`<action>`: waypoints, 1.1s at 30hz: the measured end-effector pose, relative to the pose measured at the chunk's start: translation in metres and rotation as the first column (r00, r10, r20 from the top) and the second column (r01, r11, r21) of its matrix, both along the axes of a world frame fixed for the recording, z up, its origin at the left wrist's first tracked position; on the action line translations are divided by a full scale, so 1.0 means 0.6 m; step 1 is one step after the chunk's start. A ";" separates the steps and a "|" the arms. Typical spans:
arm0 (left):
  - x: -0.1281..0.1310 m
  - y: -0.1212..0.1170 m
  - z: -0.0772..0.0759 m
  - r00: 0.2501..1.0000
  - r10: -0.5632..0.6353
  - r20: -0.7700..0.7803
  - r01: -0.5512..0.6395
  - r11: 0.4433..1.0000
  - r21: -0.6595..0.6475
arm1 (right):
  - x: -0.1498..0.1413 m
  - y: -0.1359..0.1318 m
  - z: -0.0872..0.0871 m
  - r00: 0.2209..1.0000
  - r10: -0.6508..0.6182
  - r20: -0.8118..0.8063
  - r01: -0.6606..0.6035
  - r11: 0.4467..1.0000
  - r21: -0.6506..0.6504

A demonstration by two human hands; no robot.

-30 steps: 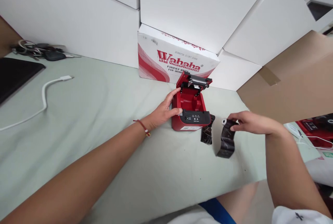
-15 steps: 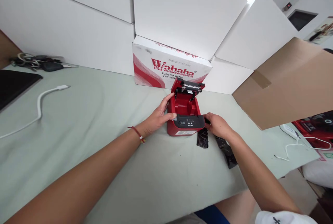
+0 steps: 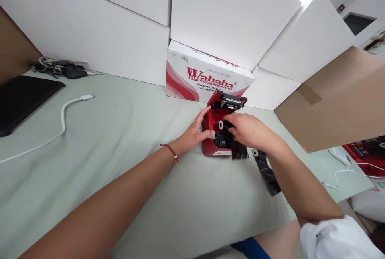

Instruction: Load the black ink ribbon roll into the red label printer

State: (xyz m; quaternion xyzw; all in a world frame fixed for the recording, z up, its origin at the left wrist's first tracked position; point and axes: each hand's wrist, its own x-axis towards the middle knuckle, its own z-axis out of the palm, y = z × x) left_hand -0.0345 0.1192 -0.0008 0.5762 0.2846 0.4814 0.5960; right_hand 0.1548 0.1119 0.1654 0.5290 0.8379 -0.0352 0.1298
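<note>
A small red and black printer (image 3: 208, 148) stands on the table with its lid (image 3: 231, 100) raised, so its red inner compartment shows. My left hand (image 3: 195, 136) grips the printer's left side, thumb on the front corner and fingers along the wall. Pinched in my right hand (image 3: 251, 130) is a black roll (image 3: 221, 125) with a white core, held at the compartment opening. Its loose black strip hangs over the printer's front right edge. A second black roll (image 3: 267, 173), also with a white core, lies on the table under my right forearm.
Behind the printer stands a Wahaha carton (image 3: 210, 75) against stacked white boxes (image 3: 228, 14). A brown cardboard sheet (image 3: 337, 102) leans at right. Keys (image 3: 64, 68), a black flat device (image 3: 27, 98) and a white cable (image 3: 63, 118) lie at left. Another white cable (image 3: 337, 177) is at right.
My right hand has lifted one black roll from beside the printer and brought it left, over the open compartment. My left hand keeps its grip on the printer. The view has shifted slightly.
</note>
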 end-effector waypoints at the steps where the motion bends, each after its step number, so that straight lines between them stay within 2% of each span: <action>1: 0.001 0.002 -0.002 1.000 0.008 0.008 -0.008 1.000 0.009 | -0.016 0.008 -0.015 0.999 -0.011 0.048 0.011 1.000 -0.002; 5: 0.005 0.007 -0.011 0.999 0.019 0.027 -0.019 1.000 0.020 | -0.041 0.042 -0.049 0.998 -0.031 0.059 0.032 0.999 -0.020; 8: 0.006 0.008 -0.013 1.000 0.014 0.023 -0.014 1.000 0.015 | -0.040 0.066 -0.059 0.999 -0.037 0.015 0.038 0.999 -0.018; 11: 0.005 0.007 -0.011 1.000 0.019 0.024 -0.019 1.000 0.015 | -0.033 0.068 -0.064 0.998 -0.021 -0.055 0.020 1.000 -0.020; 13: 0.005 0.005 -0.007 0.999 0.024 0.021 -0.025 1.000 0.013 | -0.020 0.047 -0.068 0.983 0.007 -0.185 0.000 0.999 0.038; 15: 0.005 0.002 -0.004 1.000 0.016 0.024 -0.016 1.000 0.002 | 0.001 0.007 -0.078 0.917 0.112 -0.383 -0.035 0.979 0.202; 17: 0.004 0.001 -0.001 0.999 0.002 0.035 -0.002 1.000 -0.009 | 0.026 -0.042 -0.097 0.804 0.299 -0.514 -0.060 0.900 0.431; 18: 0.003 0.000 0.000 0.999 -0.003 0.041 0.003 1.000 -0.011 | 0.039 -0.067 -0.111 0.771 0.375 -0.514 -0.061 0.848 0.527; 20: 0.002 0.000 0.000 0.999 0.002 0.041 -0.002 1.000 -0.007 | 0.060 -0.109 -0.143 0.751 0.447 -0.486 -0.035 0.761 0.647; 23: 0.001 -0.003 -0.001 0.999 0.021 0.029 -0.021 1.000 0.009 | 0.074 -0.143 -0.194 0.765 0.443 -0.468 0.018 0.711 0.703; 26: -0.001 -0.006 -0.002 0.999 0.040 -0.007 -0.040 0.999 0.015 | 0.072 -0.145 -0.227 0.760 0.420 -0.496 0.080 0.697 0.713; 30: -0.005 0.004 0.006 0.976 0.199 -0.092 -0.197 0.980 0.026 | 0.066 -0.136 -0.239 0.730 0.431 -0.530 0.115 0.688 0.717; 33: -0.004 0.034 0.032 0.924 0.370 -0.102 -0.364 0.929 0.069 | 0.067 -0.135 -0.240 0.722 0.434 -0.539 0.115 0.693 0.712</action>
